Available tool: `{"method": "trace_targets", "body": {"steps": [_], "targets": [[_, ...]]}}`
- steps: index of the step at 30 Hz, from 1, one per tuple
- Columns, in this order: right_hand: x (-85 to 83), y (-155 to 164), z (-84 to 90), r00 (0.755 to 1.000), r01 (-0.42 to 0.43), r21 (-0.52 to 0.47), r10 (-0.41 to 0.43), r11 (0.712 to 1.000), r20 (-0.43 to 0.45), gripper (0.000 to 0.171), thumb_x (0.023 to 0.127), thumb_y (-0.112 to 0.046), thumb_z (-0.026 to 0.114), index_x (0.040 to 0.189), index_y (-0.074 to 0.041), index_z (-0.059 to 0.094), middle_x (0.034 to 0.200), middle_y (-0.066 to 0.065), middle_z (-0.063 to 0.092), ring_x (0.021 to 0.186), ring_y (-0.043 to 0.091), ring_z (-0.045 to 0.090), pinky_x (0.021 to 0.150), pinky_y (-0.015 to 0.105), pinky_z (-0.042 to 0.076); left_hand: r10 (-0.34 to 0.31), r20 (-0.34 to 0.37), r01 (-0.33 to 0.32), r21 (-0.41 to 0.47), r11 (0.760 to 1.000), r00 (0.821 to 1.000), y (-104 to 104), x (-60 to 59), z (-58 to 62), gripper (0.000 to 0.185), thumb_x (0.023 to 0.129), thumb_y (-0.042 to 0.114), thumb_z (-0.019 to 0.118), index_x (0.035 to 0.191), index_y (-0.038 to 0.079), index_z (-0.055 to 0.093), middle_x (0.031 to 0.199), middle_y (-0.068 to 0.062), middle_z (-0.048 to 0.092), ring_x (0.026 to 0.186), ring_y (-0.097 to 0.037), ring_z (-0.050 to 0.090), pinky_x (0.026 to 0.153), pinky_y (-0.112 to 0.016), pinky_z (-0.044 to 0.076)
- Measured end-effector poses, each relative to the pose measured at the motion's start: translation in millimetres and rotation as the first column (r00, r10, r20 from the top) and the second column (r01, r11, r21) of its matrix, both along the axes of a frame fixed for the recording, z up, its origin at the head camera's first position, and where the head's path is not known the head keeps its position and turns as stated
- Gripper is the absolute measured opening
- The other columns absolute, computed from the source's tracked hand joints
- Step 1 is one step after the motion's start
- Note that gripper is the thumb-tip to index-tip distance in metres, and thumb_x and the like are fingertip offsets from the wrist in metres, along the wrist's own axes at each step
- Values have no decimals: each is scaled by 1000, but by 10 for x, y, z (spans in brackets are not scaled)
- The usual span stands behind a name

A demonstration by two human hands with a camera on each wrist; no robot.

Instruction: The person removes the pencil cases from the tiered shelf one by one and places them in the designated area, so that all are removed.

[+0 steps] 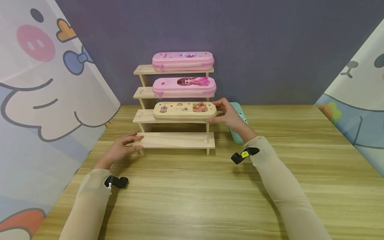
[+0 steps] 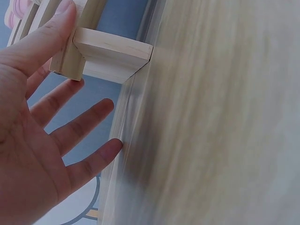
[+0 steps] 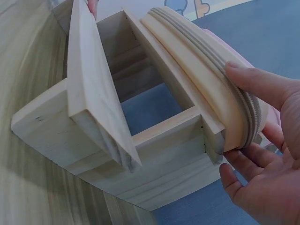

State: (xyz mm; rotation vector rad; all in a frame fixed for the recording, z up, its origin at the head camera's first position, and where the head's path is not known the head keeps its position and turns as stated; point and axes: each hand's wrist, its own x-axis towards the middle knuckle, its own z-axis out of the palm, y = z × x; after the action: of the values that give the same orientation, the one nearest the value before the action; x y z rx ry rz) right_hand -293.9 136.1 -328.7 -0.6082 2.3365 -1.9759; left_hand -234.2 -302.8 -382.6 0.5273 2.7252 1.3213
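A cream pencil case [image 1: 183, 110] with cartoon pictures lies on the third tier of a stepped wooden rack [image 1: 175, 140]. My right hand [image 1: 226, 116] holds its right end. In the right wrist view the thumb [image 3: 255, 84] lies against the zipped side [image 3: 201, 77], with fingers round the end. At the left end of the lowest tier, my left hand [image 1: 121, 148] pinches the board. In the left wrist view the thumb [image 2: 40, 44] is on the board, the index finger is partly hidden behind it, and the other fingers are spread.
Two pink pencil cases lie on the upper tiers, one with a rabbit picture [image 1: 183, 60], one with a doll picture [image 1: 184, 86]. A mint-green case [image 1: 238, 137] lies on the table [image 1: 180, 193], right of the rack, partly behind my right hand. A grey wall [image 1: 270, 50] stands behind.
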Motion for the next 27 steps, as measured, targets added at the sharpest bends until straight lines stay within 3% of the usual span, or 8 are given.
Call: {"method": "trace_targets", "body": {"steps": [5,9,17,20,27], "targets": [[12,26,-3,1000,-8,11,8,1000,-22,56,77,8,80,119,2,44,132,20,54,111,23,53,89,32,48,8,-13,-8,0,1000,1000,7,-4,-14,48,92,12,73,134,-6,58,154,-31,31,139,-53,30,110,-65,27],[44,40,-16,999,1,6,0,1000,-35,59,74,7,82,120,3,44,128,19,55,106,23,55,85,29,49,11,-10,-11,1,1000,1000,14,4,-16,48,92,12,73,134,-6,58,154,-30,31,138,-52,30,109,-65,28],[123,69,-37,999,32,-1,-32,999,-17,75,71,8,85,133,4,44,134,18,55,112,23,53,96,38,47,17,24,-17,-17,1000,1000,-7,27,-1,50,93,15,72,137,-3,57,155,-30,29,136,-53,33,110,-65,27],[149,87,-55,999,36,-11,-36,999,-17,82,69,10,85,140,3,46,136,17,55,113,22,53,97,35,48,14,25,-14,-16,1000,1000,-8,30,0,50,93,15,72,137,-3,56,155,-31,29,137,-53,32,110,-66,27],[244,134,-125,995,77,-39,-79,996,-59,78,65,9,88,135,4,54,115,7,61,103,17,57,82,22,50,11,19,-11,-4,1000,1000,1,30,10,49,93,14,72,137,-3,57,155,-30,29,137,-53,32,109,-66,27]]}}
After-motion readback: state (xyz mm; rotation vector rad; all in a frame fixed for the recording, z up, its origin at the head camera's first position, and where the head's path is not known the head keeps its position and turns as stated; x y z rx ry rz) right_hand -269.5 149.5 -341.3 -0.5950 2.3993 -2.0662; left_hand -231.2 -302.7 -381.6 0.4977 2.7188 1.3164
